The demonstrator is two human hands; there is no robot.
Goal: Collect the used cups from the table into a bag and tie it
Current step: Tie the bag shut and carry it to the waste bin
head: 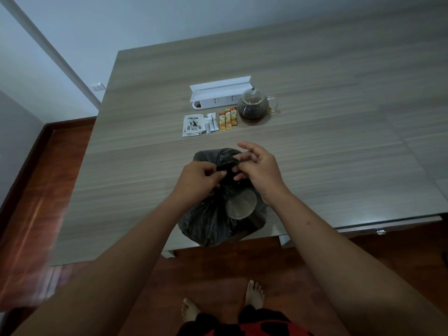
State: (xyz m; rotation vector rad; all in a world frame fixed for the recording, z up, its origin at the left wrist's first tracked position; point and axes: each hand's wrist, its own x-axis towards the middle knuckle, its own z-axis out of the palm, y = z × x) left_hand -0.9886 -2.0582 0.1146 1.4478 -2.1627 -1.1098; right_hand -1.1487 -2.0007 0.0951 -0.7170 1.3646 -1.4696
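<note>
From the head view, one thin black plastic bag (pixel 218 214) stands at the near edge of the grey wood-grain tabletop (pixel 339 141), a round clear cup rim (pixel 241 204) showing through its side. The left hand (pixel 197 179) and right hand (pixel 260 169) both pinch the bag's gathered neck above it. Farther back lie one white power strip (pixel 218 101), one glass teapot of dark tea (pixel 253 106), three orange sachets (pixel 228 118), white stick packets (pixel 210 126) and white tea envelopes (pixel 192 126). Bare tabletop spreads wide to the right and left; two bare feet (pixel 254 294) stand on the red-brown wooden floor (pixel 230 263).
</note>
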